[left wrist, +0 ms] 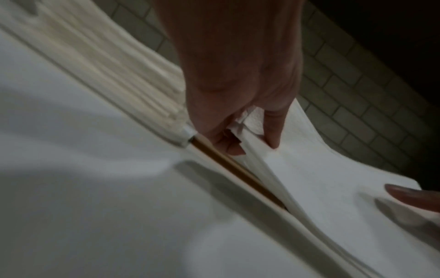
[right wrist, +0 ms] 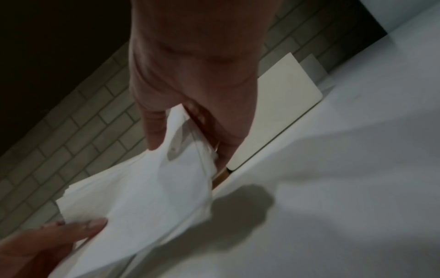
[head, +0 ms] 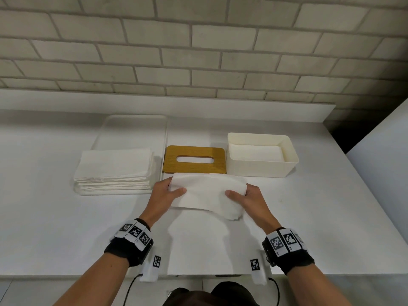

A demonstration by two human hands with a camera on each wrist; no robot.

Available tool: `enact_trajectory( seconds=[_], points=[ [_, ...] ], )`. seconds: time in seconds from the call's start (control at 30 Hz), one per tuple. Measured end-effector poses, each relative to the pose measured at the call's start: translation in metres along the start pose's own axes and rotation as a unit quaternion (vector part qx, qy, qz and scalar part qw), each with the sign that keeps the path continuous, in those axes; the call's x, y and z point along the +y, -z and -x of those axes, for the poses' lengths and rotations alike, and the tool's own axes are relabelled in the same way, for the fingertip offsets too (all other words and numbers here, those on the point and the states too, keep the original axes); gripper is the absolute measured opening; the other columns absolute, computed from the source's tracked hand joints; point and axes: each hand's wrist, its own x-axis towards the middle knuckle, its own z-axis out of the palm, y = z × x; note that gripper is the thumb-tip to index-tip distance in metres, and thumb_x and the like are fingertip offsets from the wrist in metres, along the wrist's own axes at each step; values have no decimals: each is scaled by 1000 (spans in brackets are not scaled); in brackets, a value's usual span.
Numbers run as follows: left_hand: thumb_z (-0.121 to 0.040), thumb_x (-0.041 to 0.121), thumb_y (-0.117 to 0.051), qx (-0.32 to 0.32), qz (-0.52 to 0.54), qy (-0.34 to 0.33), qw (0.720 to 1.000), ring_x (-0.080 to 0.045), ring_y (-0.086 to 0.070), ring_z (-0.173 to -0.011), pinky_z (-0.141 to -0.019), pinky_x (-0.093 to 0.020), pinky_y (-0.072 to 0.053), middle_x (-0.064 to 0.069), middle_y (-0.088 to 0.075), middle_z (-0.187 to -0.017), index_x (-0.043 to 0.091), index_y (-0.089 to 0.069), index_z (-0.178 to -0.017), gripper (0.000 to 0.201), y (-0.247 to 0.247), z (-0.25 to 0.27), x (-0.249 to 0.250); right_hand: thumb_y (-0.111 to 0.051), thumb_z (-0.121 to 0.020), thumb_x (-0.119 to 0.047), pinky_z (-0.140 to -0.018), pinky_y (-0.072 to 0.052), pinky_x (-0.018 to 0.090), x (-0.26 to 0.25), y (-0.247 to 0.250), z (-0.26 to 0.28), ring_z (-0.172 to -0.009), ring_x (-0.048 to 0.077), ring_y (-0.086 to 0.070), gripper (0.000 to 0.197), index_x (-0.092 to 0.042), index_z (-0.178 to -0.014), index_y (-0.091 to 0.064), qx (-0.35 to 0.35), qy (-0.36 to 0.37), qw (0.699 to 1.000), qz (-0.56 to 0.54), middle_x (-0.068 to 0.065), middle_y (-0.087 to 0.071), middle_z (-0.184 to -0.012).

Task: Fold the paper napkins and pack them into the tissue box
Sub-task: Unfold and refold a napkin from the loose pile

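Observation:
A white paper napkin is held just above the table, folded over, in front of the wooden lid. My left hand pinches its left end, thumb on top and fingers beneath. My right hand pinches the right end the same way. In the left wrist view the left hand grips the napkin; in the right wrist view the right hand grips the napkin. The cream tissue box stands open at the right, with white napkins lying inside. Its wooden lid with a slot lies flat beside it.
A stack of unfolded white napkins sits on a clear tray at the left. A grey brick wall with a white ledge rises behind. The table's front edge runs close to my body, and a white panel stands at the right.

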Motion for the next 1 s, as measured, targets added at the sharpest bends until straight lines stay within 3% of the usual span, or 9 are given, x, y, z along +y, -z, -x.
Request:
enact_trajectory(
  seconds=[0.17, 0.27, 0.37, 0.57, 0.67, 0.77, 0.87, 0.93, 1.0],
  points=[
    [-77, -2, -74, -98, -95, 29, 990, -16, -73, -81, -74, -27, -56, 3, -77, -84, 18, -74, -90, 24, 22, -17, 35, -78, -80, -21, -90, -54, 37, -22, 7, 7, -97, 25, -72, 26, -11, -104, -74, -132, -35, 990, 23, 8, -76, -103],
    [-75, -4, -73, -134, -165, 35, 976, -10, -70, -69, -65, -21, -52, 4, -73, -74, 15, -72, -80, 19, 29, -25, 55, -76, -81, -22, -82, -51, 33, -30, 5, 9, -90, 25, -71, 21, -14, -100, -76, -187, -61, 979, 58, 10, -76, -99],
    [-76, -10, -69, -150, -185, 31, 971, 4, -63, -56, -55, -10, -46, 15, -67, -57, 17, -68, -70, 28, 28, -27, 69, -77, -81, -19, -63, -48, 22, -36, -4, 14, -78, 17, -65, 17, -17, -97, -76, -209, -69, 971, 97, 5, -76, -88],
    [-75, -14, -65, -164, -185, 54, 968, -4, -64, -54, -51, -14, -49, 10, -67, -57, 14, -69, -70, 28, 22, -27, 75, -76, -82, -32, -63, -50, 21, -35, -25, 24, -83, 11, -71, 20, -23, -101, -75, -213, -53, 968, 122, -3, -77, -92],
    [-74, -12, -65, -166, -198, 76, 963, -8, -65, -57, -55, -17, -50, 3, -70, -65, 7, -71, -79, 20, 22, -27, 76, -81, -76, -36, -81, -58, 27, -33, -29, 25, -89, 14, -73, 29, -21, -100, -75, -208, -43, 968, 133, -3, -77, -96],
    [-74, -10, -65, -171, -214, 83, 958, -12, -65, -62, -59, -21, -50, -1, -69, -72, 2, -71, -86, 18, 22, -27, 78, -78, -80, -28, -79, -57, 26, -27, -33, 25, -85, 13, -73, 21, -16, -97, -76, -190, -24, 972, 139, -1, -77, -94],
    [-74, -5, -68, -162, -216, 75, 960, -17, -64, -69, -62, -24, -49, -2, -67, -77, 7, -68, -85, 17, 21, -27, 81, -71, -86, -21, -75, -57, 28, -24, -37, 22, -80, 14, -73, 15, -9, -95, -76, -144, -18, 982, 123, 2, -77, -91],
    [-73, 6, -75, -121, -230, 57, 964, -17, -63, -84, -74, -28, -50, 1, -66, -92, 18, -66, -95, 27, 18, -29, 77, -70, -87, -18, -73, -56, 27, -25, -39, 20, -80, 16, -72, 11, -9, -90, -76, -112, -32, 989, 93, 2, -77, -88],
    [-73, 16, -77, -24, -311, 6, 950, -16, -56, -99, -87, -33, -47, 3, -58, -109, 22, -62, -113, 43, 13, -30, 69, -70, -87, -14, -79, -57, 31, -25, -42, 17, -86, 21, -72, 9, -8, -91, -75, -71, -56, 995, 31, 6, -77, -92]
  ],
)
